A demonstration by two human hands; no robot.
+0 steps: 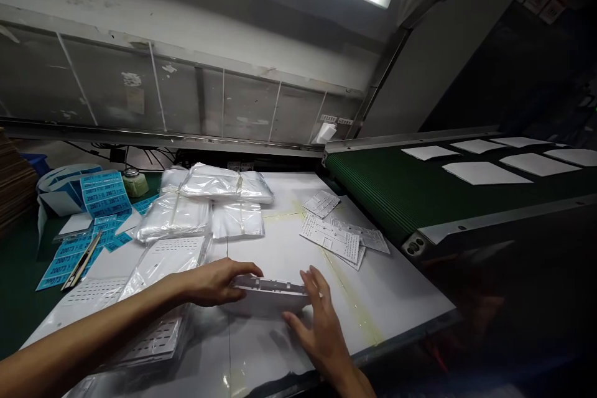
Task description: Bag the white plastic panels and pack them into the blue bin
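Observation:
My left hand (219, 283) and my right hand (319, 323) close on the two ends of a small stack of thin white plastic plates (273, 295), standing on the white table (396, 298) near its front edge. The left fingers curl over the stack's left end. The right hand's fingers are straight and press against the right end. More loose white plates (338, 236) lie fanned out farther back on the right. Bagged plates (163, 261) lie under my left forearm.
Bundles of clear plastic bags (209, 199) are piled at the back centre. Blue label sheets (100, 196) and a utility knife (81, 267) lie at the left. A green conveyor belt (396, 193) on the right carries several white sheets (485, 172).

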